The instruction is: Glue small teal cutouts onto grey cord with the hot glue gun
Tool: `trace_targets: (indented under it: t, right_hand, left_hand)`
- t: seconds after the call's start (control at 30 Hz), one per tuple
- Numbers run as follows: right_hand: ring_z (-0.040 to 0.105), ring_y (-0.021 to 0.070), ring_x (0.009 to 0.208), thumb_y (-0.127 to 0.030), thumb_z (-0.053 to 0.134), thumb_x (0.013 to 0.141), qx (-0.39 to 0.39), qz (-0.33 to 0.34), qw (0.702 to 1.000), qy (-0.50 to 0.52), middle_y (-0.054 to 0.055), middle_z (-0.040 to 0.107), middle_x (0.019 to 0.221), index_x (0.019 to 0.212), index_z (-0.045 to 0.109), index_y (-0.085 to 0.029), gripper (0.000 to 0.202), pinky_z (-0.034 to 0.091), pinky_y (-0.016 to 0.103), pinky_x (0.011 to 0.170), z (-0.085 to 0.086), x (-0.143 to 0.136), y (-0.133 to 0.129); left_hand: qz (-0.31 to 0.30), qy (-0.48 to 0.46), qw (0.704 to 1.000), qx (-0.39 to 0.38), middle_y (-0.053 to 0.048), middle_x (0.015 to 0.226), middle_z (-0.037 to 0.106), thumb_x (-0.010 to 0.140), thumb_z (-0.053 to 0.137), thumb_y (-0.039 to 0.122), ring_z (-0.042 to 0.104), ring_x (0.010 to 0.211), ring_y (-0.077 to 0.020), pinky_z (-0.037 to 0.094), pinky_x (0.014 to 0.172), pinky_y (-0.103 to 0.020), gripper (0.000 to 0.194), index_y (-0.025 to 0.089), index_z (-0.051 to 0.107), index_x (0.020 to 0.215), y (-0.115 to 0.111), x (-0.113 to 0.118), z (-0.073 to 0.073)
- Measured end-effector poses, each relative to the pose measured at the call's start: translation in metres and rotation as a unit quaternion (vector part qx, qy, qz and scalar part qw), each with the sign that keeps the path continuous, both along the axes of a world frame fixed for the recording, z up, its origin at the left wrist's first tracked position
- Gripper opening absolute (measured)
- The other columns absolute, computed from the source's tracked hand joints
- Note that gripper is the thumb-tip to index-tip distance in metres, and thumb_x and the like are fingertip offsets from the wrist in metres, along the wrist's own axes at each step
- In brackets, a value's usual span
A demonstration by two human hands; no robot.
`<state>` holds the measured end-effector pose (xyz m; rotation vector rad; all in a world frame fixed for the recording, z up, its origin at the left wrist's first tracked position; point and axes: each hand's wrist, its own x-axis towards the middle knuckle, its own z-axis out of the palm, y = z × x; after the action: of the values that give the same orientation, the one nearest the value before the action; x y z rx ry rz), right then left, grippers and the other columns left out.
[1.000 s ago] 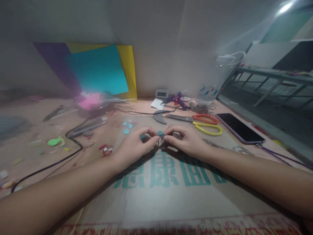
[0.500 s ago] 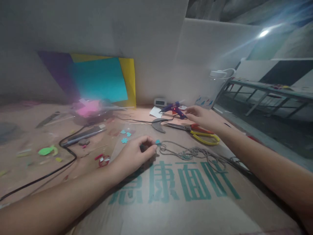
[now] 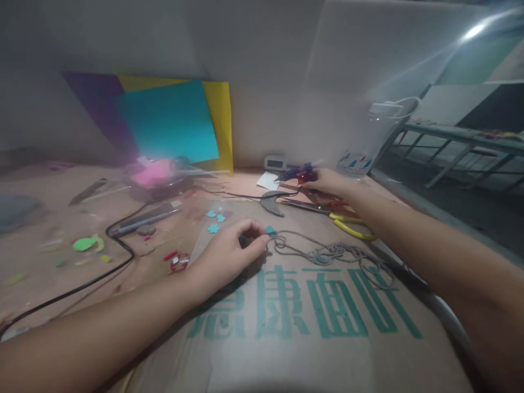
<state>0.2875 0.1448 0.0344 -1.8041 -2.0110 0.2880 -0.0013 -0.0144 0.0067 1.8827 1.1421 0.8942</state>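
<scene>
My left hand (image 3: 233, 254) rests on the cardboard with thumb and forefinger pinched at a small teal piece (image 3: 271, 231). A tangled grey cord (image 3: 327, 252) runs off to the right from that piece; whether the two are joined I cannot tell. At the back, my right hand (image 3: 329, 183) is closed round the handle of a purple glue gun (image 3: 297, 173), whose red light glows. Its nozzle points left over a white paper (image 3: 268, 180). Below it lie a dark grey crescent (image 3: 272, 203) and scissors (image 3: 352, 228) with yellow and orange handles. Several teal cut-out shapes (image 3: 213, 228) lie left of my left hand.
A black cable (image 3: 126, 256) snakes across the left side among scraps and a green leaf shape (image 3: 84, 244). Coloured sheets (image 3: 172, 123) lean on the back wall. A small digital clock (image 3: 275, 162) and a clear plastic container (image 3: 354, 164) stand at the back.
My right hand has reached forward and left and closed on the glue gun's handle. My left hand keeps its pinch at the teal piece. The whole view has shifted slightly.
</scene>
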Motion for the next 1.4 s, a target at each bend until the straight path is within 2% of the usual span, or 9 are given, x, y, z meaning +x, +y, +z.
trace_targets:
  t: [0.27,0.4,0.53,0.67,0.77,0.87,1.07,1.23,1.4]
  right_hand:
    - [0.066,0.0202,0.073,-0.035,0.064,0.078,0.017,-0.034,0.998,0.047,0.011,0.073,0.085,0.111,0.061,-0.014,0.039,0.048,0.028,0.064,0.015,0.0,-0.016]
    - [0.068,0.0194,0.08,-0.026,0.06,0.08,0.01,0.016,0.983,0.183,0.014,0.07,0.102,0.101,0.065,-0.012,0.025,0.049,0.026,0.065,0.027,-0.013,-0.053]
    - [0.067,0.0216,0.092,-0.03,0.059,0.08,-0.001,0.094,0.982,0.165,0.006,0.071,0.104,0.098,0.068,-0.019,0.023,0.051,0.029,0.075,0.032,-0.03,-0.101]
    - [0.067,0.0193,0.087,-0.037,0.057,0.081,-0.002,0.126,0.981,0.145,0.003,0.072,0.092,0.089,0.069,-0.02,0.022,0.05,0.028,0.078,0.019,-0.039,-0.134]
    - [0.067,0.02,0.077,-0.044,0.053,0.083,-0.001,0.08,0.991,0.108,0.002,0.071,0.077,0.083,0.069,-0.02,0.028,0.051,0.029,0.072,0.003,-0.04,-0.148]
    - [0.068,0.0216,0.076,-0.05,0.052,0.082,0.015,0.067,0.989,0.135,0.003,0.072,0.078,0.08,0.07,-0.022,0.033,0.054,0.032,0.072,-0.011,-0.04,-0.156]
    - [0.069,0.0249,0.088,-0.054,0.053,0.079,0.0,0.133,0.973,0.188,0.002,0.074,0.087,0.082,0.072,-0.026,0.034,0.054,0.035,0.082,-0.022,-0.035,-0.163]
    - [0.068,0.0241,0.076,-0.058,0.051,0.078,0.004,0.104,0.979,0.172,0.003,0.071,0.075,0.072,0.064,-0.023,0.038,0.054,0.035,0.074,-0.029,-0.03,-0.16]
    - [0.067,0.0243,0.076,-0.058,0.052,0.077,0.026,0.098,0.981,0.166,0.004,0.07,0.078,0.07,0.061,-0.024,0.036,0.054,0.036,0.074,-0.032,-0.031,-0.159]
  left_hand:
    - [0.012,-0.035,0.999,-0.034,0.0,0.073,0.064,0.084,0.053,0.035,0.062,0.067,-0.0144,0.048,0.061,-0.025,0.017,0.018,0.055,0.08,0.004,0.0,-0.002]
    - [0.01,-0.056,0.998,-0.036,0.0,0.071,0.062,0.084,0.054,0.034,0.061,0.065,-0.0137,0.047,0.061,-0.025,0.017,0.018,0.054,0.08,0.006,0.001,-0.003]
    - [0.012,-0.04,0.999,-0.018,0.0,0.071,0.064,0.084,0.054,0.034,0.061,0.066,-0.014,0.047,0.061,-0.025,0.017,0.018,0.053,0.077,0.006,0.0,-0.005]
    - [0.029,-0.011,1.0,0.006,0.0,0.073,0.065,0.083,0.054,0.033,0.062,0.067,-0.0145,0.047,0.062,-0.025,0.016,0.018,0.055,0.077,0.005,-0.001,-0.004]
    - [0.029,0.0,1.0,0.006,0.0,0.072,0.065,0.083,0.053,0.032,0.061,0.067,-0.0145,0.047,0.062,-0.025,0.015,0.019,0.055,0.076,0.004,-0.001,-0.002]
    - [0.039,0.013,0.999,0.013,0.001,0.072,0.065,0.083,0.053,0.031,0.061,0.067,-0.014,0.046,0.062,-0.024,0.014,0.019,0.056,0.076,0.003,-0.001,-0.001]
    - [0.037,0.027,0.999,0.006,0.002,0.068,0.066,0.083,0.054,0.033,0.062,0.065,-0.0142,0.046,0.061,-0.024,0.015,0.02,0.054,0.076,0.002,-0.002,-0.002]
    - [0.03,0.013,0.999,-0.001,0.003,0.066,0.066,0.084,0.053,0.032,0.062,0.063,-0.0142,0.046,0.061,-0.025,0.014,0.02,0.053,0.076,0.003,-0.002,-0.003]
    - [0.038,0.016,0.999,0.022,0.003,0.072,0.066,0.083,0.054,0.032,0.063,0.069,-0.0146,0.046,0.065,-0.026,0.014,0.02,0.056,0.077,0.003,-0.003,-0.004]
